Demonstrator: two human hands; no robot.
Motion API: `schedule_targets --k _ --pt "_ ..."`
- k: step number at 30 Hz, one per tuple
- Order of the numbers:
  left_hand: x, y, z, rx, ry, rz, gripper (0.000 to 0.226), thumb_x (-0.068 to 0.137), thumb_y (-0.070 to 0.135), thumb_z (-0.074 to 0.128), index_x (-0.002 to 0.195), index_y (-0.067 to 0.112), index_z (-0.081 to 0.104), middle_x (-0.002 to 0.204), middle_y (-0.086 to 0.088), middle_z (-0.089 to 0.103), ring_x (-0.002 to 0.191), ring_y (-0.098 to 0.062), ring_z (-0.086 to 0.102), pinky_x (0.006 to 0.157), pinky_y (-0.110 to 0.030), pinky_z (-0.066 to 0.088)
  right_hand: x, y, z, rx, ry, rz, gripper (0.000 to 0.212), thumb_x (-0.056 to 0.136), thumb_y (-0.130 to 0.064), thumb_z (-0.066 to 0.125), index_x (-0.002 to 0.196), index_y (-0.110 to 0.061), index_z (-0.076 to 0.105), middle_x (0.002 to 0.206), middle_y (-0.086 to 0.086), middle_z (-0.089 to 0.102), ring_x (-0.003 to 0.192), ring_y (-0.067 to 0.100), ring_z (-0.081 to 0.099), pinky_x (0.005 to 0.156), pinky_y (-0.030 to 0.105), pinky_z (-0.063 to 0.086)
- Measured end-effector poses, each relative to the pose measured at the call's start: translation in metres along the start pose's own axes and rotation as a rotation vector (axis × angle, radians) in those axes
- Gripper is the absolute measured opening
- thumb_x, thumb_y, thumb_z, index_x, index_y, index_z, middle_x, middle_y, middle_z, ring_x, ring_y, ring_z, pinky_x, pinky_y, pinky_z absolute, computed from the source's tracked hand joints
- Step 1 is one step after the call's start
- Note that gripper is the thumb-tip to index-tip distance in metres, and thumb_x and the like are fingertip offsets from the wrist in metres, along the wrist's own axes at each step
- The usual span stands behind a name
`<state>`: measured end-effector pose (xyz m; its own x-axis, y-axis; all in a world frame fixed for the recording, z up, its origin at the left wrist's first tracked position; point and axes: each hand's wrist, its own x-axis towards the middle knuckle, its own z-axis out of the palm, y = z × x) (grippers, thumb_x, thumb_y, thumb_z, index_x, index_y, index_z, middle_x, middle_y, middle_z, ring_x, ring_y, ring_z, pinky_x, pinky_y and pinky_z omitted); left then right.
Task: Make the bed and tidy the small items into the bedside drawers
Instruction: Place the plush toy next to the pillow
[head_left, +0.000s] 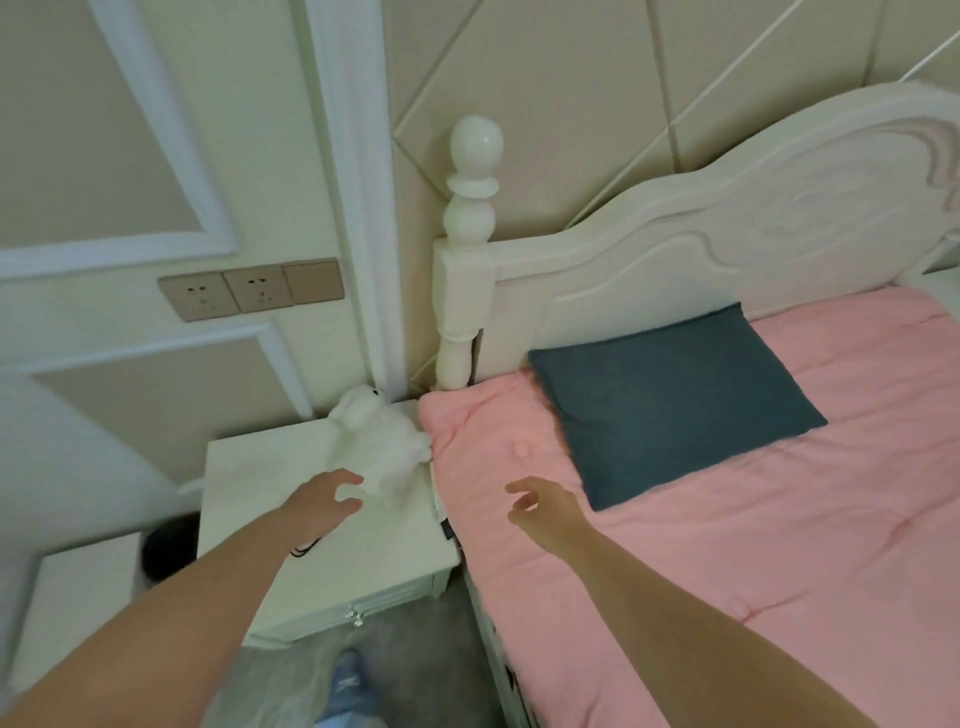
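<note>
The left hand (324, 501), fingers spread and empty, nears a white plush toy (382, 447) on the bedside surface (260, 467). Grasp its body firmly. The right hand (543, 501) hovers loosely open.

A beige wall panel (98, 156) framed in white moulding stood at the left, with a brown socket plate (252, 287) of two outlets and one blank switch set into it. Padded beige wall cladding (571, 104) crossed by diagonal seams rose at the back. On the grey floor (415, 649) showed a blue shoe (349, 680), and a dark round object (169, 545), too blurred to identify, sat low at the left.
</note>
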<state>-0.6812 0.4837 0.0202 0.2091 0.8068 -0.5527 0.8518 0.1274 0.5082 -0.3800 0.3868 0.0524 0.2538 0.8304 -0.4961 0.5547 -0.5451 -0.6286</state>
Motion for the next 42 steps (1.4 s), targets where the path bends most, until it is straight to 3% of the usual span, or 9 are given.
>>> schedule_targets --k 8,15,21,24,28,30,35,37,42 --pt "0.032 -0.074 -0.027 -0.292 0.029 -0.162 0.048 0.088 0.024 0.065 0.134 0.019 0.05 0.138 -0.005 0.052 0.125 -0.024 0.048 0.089 -0.025 0.034 0.042 -0.071 0.092 -0.125 -0.251 0.102 0.055 0.086 -0.017 0.063 0.138 -0.024 0.048 0.124 0.003 0.059 0.097 0.016 0.059 0.084 0.024 0.05" --pt "0.084 -0.095 -0.033 -0.37 -0.084 -0.214 0.056 0.087 0.028 0.069 0.137 0.018 0.046 0.142 -0.005 0.049 0.129 -0.023 0.046 0.1 -0.03 0.036 0.077 -0.107 0.152 -0.297 -0.341 0.084 0.074 0.087 -0.022 0.061 0.152 -0.026 0.025 0.14 0.005 0.046 0.122 0.021 0.05 0.096 0.034 0.048" --pt "0.132 -0.088 -0.014 -0.484 -0.173 -0.232 0.076 0.084 0.035 0.072 0.147 0.023 0.032 0.151 -0.005 0.037 0.135 -0.024 0.041 0.103 -0.033 0.036 0.136 -0.086 0.176 0.155 -0.234 0.423 0.088 0.082 -0.04 0.072 0.153 -0.024 0.022 0.146 0.002 0.044 0.127 0.021 0.048 0.101 0.03 0.045" --pt "0.168 -0.088 0.004 -0.504 -0.109 -0.205 0.083 0.079 0.038 0.076 0.148 0.024 0.032 0.15 -0.006 0.038 0.136 -0.023 0.039 0.106 -0.035 0.035 0.175 -0.068 0.2 0.466 -0.164 0.54 0.093 0.076 -0.048 0.077 0.15 -0.028 0.025 0.119 -0.003 0.052 0.115 0.025 0.056 0.099 0.035 0.049" --pt "0.214 -0.087 0.027 -0.678 -0.032 -0.227 0.081 0.08 0.042 0.074 0.148 0.026 0.032 0.151 0.001 0.037 0.137 -0.019 0.038 0.1 -0.027 0.032 0.22 -0.045 0.238 0.69 -0.112 0.516 0.089 0.065 -0.055 0.083 0.137 -0.046 0.031 0.12 -0.01 0.053 0.117 0.018 0.053 0.105 0.036 0.043" --pt "0.233 -0.088 0.041 -0.699 0.001 -0.242 0.082 0.08 0.048 0.071 0.149 0.029 0.03 0.151 0.004 0.037 0.136 -0.019 0.039 0.099 -0.028 0.032 0.237 -0.038 0.256 0.718 -0.144 0.449 0.108 0.052 -0.062 0.087 0.14 -0.057 0.024 0.133 -0.011 0.055 0.122 0.014 0.054 0.107 0.04 0.042" --pt "0.267 -0.091 0.069 -0.6 0.14 -0.319 0.066 0.095 0.043 0.051 0.15 0.019 0.026 0.156 -0.012 0.027 0.142 -0.031 0.028 0.115 -0.048 0.026 0.27 -0.032 0.271 0.8 -0.062 0.436 0.113 0.039 -0.067 0.089 0.135 -0.057 0.029 0.133 -0.019 0.054 0.12 0.01 0.057 0.102 0.038 0.048" --pt "0.275 -0.086 0.071 -0.656 0.232 -0.364 0.05 0.102 0.031 0.037 0.15 0.018 0.027 0.157 -0.017 0.021 0.141 -0.034 0.027 0.115 -0.049 0.023 0.275 -0.035 0.276 0.804 -0.102 0.429 0.104 0.044 -0.066 0.087 0.133 -0.049 0.035 0.127 -0.019 0.058 0.117 0.008 0.057 0.099 0.033 0.047" --pt "0.27 -0.073 0.065 -0.643 0.326 -0.353 0.059 0.096 0.056 0.034 0.133 0.013 0.049 0.129 -0.016 0.053 0.121 -0.034 0.046 0.102 -0.046 0.036 0.263 -0.059 0.283 0.652 0.007 0.32 0.066 0.05 -0.061 0.082 0.108 -0.036 0.063 0.098 -0.014 0.072 0.094 0.007 0.069 0.079 0.026 0.057"
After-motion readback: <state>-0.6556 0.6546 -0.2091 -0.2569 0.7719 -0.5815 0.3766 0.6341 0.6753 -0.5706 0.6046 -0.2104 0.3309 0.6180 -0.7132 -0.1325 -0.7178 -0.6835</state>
